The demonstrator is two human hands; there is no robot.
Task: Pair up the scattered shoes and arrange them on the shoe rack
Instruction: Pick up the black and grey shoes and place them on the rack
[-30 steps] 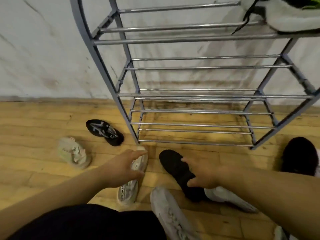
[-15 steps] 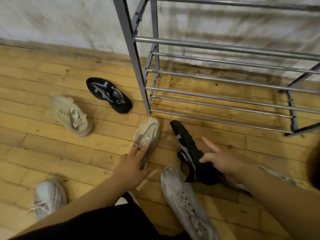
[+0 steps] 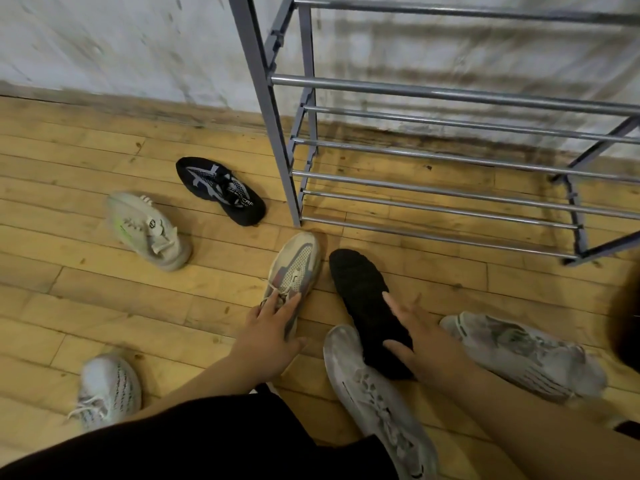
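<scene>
Several shoes lie scattered on the wooden floor in front of a grey metal shoe rack (image 3: 277,140). My left hand (image 3: 268,336) grips the heel end of a grey-beige sneaker (image 3: 296,263), toe pointing at the rack's leg. My right hand (image 3: 420,337) holds a black shoe (image 3: 360,289) beside it. A black patterned shoe (image 3: 221,190) lies left of the rack. A cream sneaker (image 3: 147,230) sits further left. A white knit sneaker (image 3: 107,389) is at the lower left. Two grey sneakers, one (image 3: 377,400) at the bottom middle and one (image 3: 523,355) at the right, lie near my right arm.
The rack's lower rails (image 3: 450,199) show bare bars with the floor beneath. A stained white wall (image 3: 121,46) runs behind. My dark-clothed leg (image 3: 207,441) fills the bottom of the view. A dark shape (image 3: 627,323) sits at the right edge.
The view tilted down and closer to the floor. The black shoe turned from lying on its side to showing its plain black upper. My left hand stays on the grey-beige sneaker.
</scene>
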